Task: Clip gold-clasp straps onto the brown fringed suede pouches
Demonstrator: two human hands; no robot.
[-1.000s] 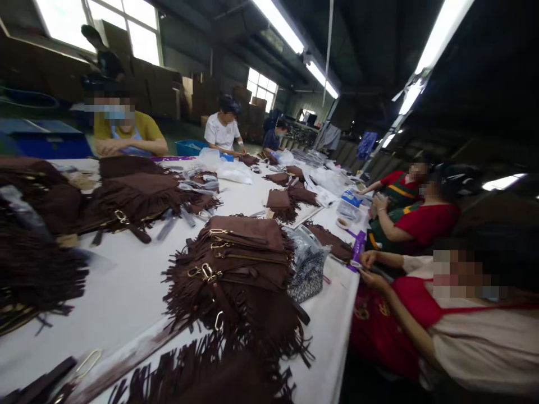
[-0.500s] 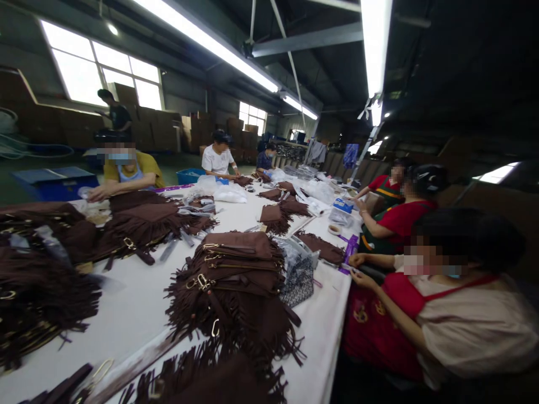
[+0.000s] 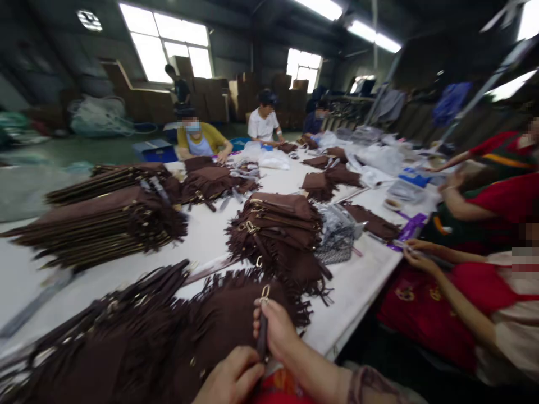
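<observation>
Head view: a short dark-brown strap is held nearly upright, low in front of the wearer, at the near side of the worktop. It is taken along its length by the right hand, whose grip is closed, fingers wrapped and thumb laid near the top; a gold-coloured clasp is left standing clear above the thumb, which presumably keeps the metal visible and unobstructed. By the strap's lower end the left hand is placed, fingers bent and drawn together; their tips are partly covered, so whether the strap is pinched there cannot be told. Steadying from below seems a plausible reason for that position. Whether the strap is joined to anything at its base is likewise not shown. Beneath and to the left, brown fringed pieces are spread over the near part of the worktop, apparently within easy reach. Toward the middle, a fringed pile is heaped, with metal fittings exposed on the side facing the wearer. Near the left edge, a flat stack is laid with its brass-coloured edges roughly aligned, probably for compactness. Just beside the pile, toward the right edge, a clear bag with patterned contents is set down. At the right edge, a co-worker's hands are noted near a purple strip, well apart from the wearer's own hands.
</observation>
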